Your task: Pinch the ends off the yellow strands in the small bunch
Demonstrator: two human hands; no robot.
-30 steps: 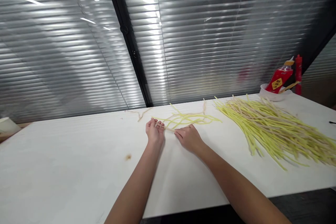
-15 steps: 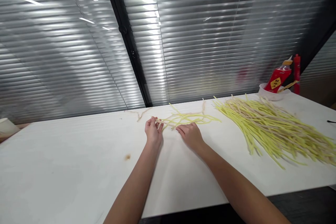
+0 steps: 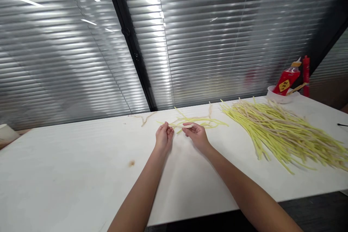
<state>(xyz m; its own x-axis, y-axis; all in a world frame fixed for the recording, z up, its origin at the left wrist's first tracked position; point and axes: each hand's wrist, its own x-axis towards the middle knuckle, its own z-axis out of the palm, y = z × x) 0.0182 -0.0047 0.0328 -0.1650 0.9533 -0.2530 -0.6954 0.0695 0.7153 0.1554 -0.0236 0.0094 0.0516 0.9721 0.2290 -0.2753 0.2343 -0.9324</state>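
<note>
Between my two hands, near the middle of the white table (image 3: 81, 174), runs a pale beige strand (image 3: 178, 126). My left hand (image 3: 164, 136) pinches its left end, fingers curled. My right hand (image 3: 196, 135) grips the right part between thumb and fingers, and a pale end shows over the fingertips. Just behind the hands lie several loose yellow strands (image 3: 217, 121) and a few beige ones, crossing each other. A large pile of yellow and beige strands (image 3: 277, 130) spreads over the table on the right.
A clear plastic bowl (image 3: 282, 98) at the back right holds a red bottle (image 3: 286, 81) and a wooden stick. Beside it stands a red tube (image 3: 306, 76). Short beige pieces (image 3: 144, 119) lie near the back edge. Blinds (image 3: 206, 43) rise behind the table.
My left hand has moved slightly right and my right hand slightly up, bringing them closer together. The strand's pale end now shows at my right fingertips.
</note>
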